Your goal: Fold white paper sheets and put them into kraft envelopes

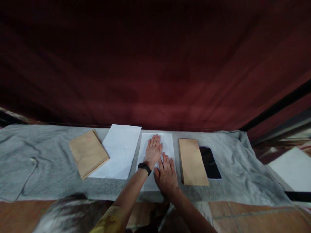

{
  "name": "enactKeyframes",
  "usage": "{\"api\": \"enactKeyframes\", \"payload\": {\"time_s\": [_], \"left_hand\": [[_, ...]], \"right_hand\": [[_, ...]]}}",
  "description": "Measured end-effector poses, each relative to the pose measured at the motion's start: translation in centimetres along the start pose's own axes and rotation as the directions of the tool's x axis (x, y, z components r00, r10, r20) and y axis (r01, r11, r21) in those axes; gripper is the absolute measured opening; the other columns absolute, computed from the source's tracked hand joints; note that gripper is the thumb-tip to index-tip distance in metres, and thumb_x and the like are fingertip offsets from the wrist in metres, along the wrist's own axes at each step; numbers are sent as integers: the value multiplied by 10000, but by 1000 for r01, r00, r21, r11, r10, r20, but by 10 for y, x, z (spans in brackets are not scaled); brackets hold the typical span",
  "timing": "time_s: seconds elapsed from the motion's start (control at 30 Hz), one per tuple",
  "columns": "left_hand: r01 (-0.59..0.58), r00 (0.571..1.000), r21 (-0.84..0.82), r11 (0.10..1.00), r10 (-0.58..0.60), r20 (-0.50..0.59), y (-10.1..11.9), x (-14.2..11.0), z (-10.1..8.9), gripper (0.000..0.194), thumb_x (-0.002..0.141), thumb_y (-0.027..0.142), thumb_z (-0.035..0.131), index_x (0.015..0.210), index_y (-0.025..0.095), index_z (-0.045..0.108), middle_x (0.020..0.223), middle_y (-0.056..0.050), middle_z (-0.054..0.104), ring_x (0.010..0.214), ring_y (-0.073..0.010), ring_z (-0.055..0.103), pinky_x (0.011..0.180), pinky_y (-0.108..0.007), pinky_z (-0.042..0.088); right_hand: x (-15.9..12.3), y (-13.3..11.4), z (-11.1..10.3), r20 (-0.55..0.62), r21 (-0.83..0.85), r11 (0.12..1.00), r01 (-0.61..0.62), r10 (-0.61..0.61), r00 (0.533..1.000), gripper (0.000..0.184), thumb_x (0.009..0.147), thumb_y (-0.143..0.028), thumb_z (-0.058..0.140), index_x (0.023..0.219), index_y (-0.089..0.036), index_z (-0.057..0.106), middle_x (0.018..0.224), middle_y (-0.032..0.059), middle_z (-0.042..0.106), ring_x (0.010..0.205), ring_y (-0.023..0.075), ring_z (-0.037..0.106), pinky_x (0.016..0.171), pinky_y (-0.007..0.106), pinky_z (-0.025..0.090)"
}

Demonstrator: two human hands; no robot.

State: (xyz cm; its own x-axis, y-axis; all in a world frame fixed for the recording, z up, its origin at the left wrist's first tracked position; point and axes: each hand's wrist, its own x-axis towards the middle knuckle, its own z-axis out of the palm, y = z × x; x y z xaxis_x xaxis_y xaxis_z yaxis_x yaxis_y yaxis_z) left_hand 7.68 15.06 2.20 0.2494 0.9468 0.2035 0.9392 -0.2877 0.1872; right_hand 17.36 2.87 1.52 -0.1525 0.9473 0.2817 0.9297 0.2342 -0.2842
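Both hands lie flat on a white sheet of paper (145, 140) placed upright in front of me on the cloth. My left hand (154, 151), with a dark band at the wrist, reaches toward the sheet's far edge, fingers stretched out. Lower and a bit to the right, my right hand (166, 174) presses the paper with its fingers spread. To the right stands a stack of brown envelopes (193, 161), apart from the hands. Left of the sheet are larger white paper (121, 149) and a second pile of brown envelopes (88, 152) overlapping its corner.
A tablet or large phone (210, 162) with a dark screen lies partly under the right brown stack. Grey cloth (233, 155) covers the long surface. A thin cable (30, 176) runs over its left end. A dark red curtain (155, 81) hangs behind.
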Motion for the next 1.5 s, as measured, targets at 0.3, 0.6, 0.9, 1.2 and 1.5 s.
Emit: {"api": "enactKeyframes", "payload": {"time_s": [0.3,0.6,0.9,1.2,1.5], "left_hand": [[-63,996,-5,998,64,64,-18,25,9,582,1027,431,248,1514,135,363,1584,-96,343,1484,-209,269,1220,-417,205],[137,991,22,990,-136,-11,-48,15,-14,584,1015,355,231,1515,74,347,1554,-157,378,1478,-250,283,1209,-460,238],[-140,990,-13,990,140,5,-14,-122,-27,548,1033,358,289,1542,157,295,1584,-90,345,1484,-200,266,1205,-426,293],[-11,1000,81,997,13,-24,-32,-149,-38,608,1014,442,327,1523,110,335,1578,-139,325,1471,-243,296,1194,-445,307],[20,998,79,997,-15,-57,-36,-160,-38,615,1010,436,297,1499,71,370,1555,-156,371,1452,-256,340,1193,-447,311]], "right_hand": [[-2,-1,-2,-50,-11,1000,13,-14,999,590,988,-412,448,1510,-150,369,1578,146,332,1455,309,322,1202,536,234],[1,-2,-4,-38,-7,1000,8,-8,999,575,987,-399,449,1503,-151,390,1588,151,300,1461,309,308,1201,532,228],[-1,2,-2,-18,-12,999,45,-46,999,568,972,-308,456,1509,-142,375,1597,162,275,1470,303,283,1194,539,199],[-17,8,7,-169,-33,999,-26,20,985,616,1006,-364,396,1535,-69,281,1567,225,317,1441,319,338,1139,523,316],[-54,15,-1,-182,-89,996,-30,13,983,663,1018,-390,378,1547,-30,207,1554,250,330,1418,327,377,1125,504,368]]}}
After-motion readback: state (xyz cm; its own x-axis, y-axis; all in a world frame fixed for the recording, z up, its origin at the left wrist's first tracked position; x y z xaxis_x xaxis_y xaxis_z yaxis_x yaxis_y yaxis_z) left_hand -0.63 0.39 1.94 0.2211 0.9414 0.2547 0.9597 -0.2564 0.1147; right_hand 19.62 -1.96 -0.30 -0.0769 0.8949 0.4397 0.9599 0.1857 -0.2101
